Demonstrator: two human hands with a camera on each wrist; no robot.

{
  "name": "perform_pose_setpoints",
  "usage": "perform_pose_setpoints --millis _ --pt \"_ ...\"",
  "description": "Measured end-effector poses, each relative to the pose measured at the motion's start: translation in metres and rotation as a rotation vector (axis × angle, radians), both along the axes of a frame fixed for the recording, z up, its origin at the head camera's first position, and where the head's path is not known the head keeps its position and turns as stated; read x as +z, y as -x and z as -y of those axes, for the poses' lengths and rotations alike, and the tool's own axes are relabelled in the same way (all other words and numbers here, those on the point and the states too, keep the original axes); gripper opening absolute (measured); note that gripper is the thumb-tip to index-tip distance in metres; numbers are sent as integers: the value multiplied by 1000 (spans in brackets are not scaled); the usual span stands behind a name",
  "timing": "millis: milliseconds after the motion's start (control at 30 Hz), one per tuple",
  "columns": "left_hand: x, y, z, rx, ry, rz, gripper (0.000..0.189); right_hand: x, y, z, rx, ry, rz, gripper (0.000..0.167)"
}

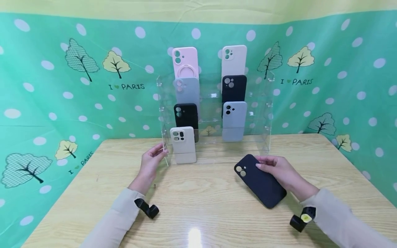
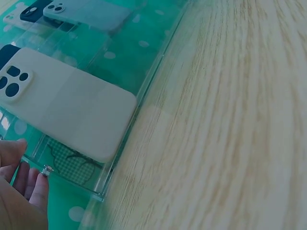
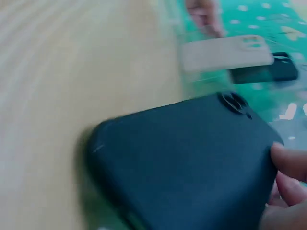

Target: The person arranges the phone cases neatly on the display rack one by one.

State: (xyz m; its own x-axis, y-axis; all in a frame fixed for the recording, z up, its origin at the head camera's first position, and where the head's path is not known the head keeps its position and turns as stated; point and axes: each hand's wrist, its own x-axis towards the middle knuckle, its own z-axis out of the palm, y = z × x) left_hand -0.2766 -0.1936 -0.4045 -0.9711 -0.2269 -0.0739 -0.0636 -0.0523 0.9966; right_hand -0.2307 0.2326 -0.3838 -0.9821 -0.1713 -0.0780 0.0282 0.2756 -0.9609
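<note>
My right hand (image 1: 280,171) pinches a black phone case (image 1: 260,181) by its upper side edge, thumb on top. The case is tilted over the table in front of a clear acrylic display rack (image 1: 211,158), its camera holes toward the upper left. At the rack's left side panel, my left hand (image 1: 151,162) grips the edge between thumb and fingers. Nearest to that hand, a cream phone case (image 1: 183,144) stands in the lowest tier. In the left wrist view the thumb and fingers (image 2: 38,191) meet at the panel beside a small fastener (image 2: 46,170).
Behind the cream case rise a black case (image 1: 186,115), a light blue case (image 1: 187,89) and a pink case (image 1: 185,62). The right column has a white case (image 1: 234,62), another black case (image 1: 234,89) and a pale blue case (image 1: 234,122). A wooden table (image 1: 192,206) lies beneath.
</note>
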Motion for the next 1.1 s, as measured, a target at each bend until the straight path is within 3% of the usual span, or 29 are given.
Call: perform_pose_setpoints --millis 267,367,700,933,1100 --pt "-2 0 4 19 17 5 50 28 23 14 -35 271 18 25" --pt "-3 1 6 16 18 6 50 39 31 22 -45 385 6 24" --pt "-7 0 6 1 4 12 51 68 48 51 -177 577 -155 24" --pt "-6 1 6 -3 23 16 51 66 66 66 -200 667 -228 31" --pt "-4 2 2 -8 26 10 50 51 70 70 -234 631 -262 30"
